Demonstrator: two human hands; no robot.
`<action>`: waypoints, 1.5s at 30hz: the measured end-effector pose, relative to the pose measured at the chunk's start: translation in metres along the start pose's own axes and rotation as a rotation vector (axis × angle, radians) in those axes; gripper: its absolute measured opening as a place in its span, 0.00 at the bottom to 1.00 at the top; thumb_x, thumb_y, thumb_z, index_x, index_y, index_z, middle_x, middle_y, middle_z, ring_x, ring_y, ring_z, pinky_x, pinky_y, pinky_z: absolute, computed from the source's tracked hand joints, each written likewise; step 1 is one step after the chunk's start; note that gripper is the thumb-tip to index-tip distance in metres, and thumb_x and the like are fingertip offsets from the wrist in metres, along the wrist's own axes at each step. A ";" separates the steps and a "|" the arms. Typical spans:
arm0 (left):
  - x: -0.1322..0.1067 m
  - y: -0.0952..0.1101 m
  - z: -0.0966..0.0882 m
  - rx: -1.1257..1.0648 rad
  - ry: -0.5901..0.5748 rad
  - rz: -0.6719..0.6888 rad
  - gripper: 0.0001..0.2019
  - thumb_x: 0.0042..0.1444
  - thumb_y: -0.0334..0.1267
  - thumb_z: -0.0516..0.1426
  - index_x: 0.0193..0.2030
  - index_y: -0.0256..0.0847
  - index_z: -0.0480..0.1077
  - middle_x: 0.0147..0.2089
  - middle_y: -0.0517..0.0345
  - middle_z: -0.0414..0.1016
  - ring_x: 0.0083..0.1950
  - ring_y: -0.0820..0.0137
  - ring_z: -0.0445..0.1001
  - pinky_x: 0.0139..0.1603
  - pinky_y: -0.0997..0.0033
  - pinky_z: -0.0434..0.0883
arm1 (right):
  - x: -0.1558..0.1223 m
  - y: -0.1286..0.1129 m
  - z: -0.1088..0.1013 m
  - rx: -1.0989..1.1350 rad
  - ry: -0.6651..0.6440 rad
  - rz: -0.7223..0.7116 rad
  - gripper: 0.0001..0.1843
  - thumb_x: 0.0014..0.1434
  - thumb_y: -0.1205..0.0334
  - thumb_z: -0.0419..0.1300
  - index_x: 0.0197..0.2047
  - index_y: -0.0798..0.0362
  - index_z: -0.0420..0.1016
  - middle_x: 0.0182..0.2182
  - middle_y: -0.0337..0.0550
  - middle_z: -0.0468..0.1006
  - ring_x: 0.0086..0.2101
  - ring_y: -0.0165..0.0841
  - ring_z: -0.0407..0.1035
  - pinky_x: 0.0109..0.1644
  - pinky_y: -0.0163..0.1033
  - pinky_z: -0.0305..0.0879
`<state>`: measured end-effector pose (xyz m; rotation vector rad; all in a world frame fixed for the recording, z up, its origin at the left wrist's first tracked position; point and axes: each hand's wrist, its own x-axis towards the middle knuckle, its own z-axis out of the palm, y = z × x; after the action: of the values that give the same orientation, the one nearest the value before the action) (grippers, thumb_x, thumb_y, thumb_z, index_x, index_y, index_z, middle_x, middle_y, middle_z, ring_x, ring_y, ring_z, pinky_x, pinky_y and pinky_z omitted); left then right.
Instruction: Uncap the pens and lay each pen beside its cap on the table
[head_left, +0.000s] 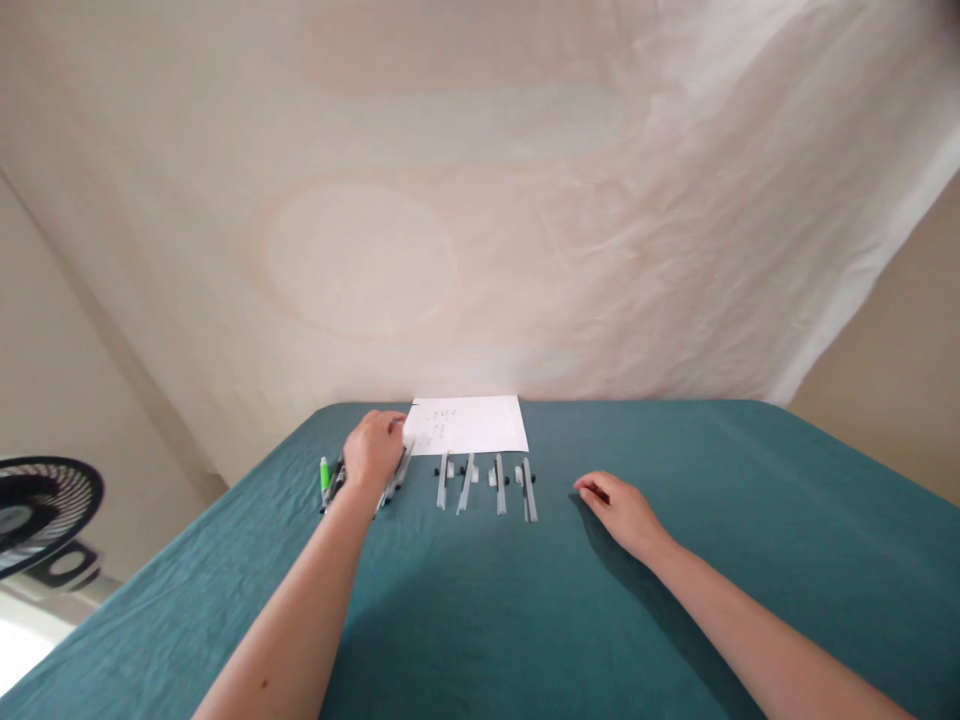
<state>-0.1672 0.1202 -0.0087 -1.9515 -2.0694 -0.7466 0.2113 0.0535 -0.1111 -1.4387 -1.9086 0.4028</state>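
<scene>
Teal tabletop [750, 520]: left hand [373, 452] closes on a bundle of pens [330, 482]; right hand [622, 510] rests open. Four pens' parts [486, 483] lie unassembled beside paper [469, 423].

Single view, head-worn, aimed forward and slightly down over a table covered by teal cloth [675, 560]. Table fills only the lower half; a pale draped sheet [480, 200] at 12 o'clock occupies the upper half. Both forearms enter from 6 o'clock, left hand [373, 452] and right hand [619, 510] seen at arm's length. A fan [41, 510] is clipped at 9 o'clock. No second view for overlap
</scene>
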 end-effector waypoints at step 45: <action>-0.010 0.037 0.002 -0.028 -0.373 0.154 0.19 0.57 0.46 0.44 0.39 0.40 0.72 0.35 0.57 0.76 0.37 0.68 0.73 0.37 0.74 0.65 | 0.004 -0.003 -0.004 0.007 -0.039 -0.047 0.11 0.58 0.62 0.50 0.36 0.48 0.74 0.34 0.40 0.73 0.32 0.31 0.68 0.37 0.36 0.62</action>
<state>-0.1298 0.1125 -0.0064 -2.3840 -2.0709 -0.4051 0.2118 0.0556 -0.1052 -1.3884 -1.9660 0.4183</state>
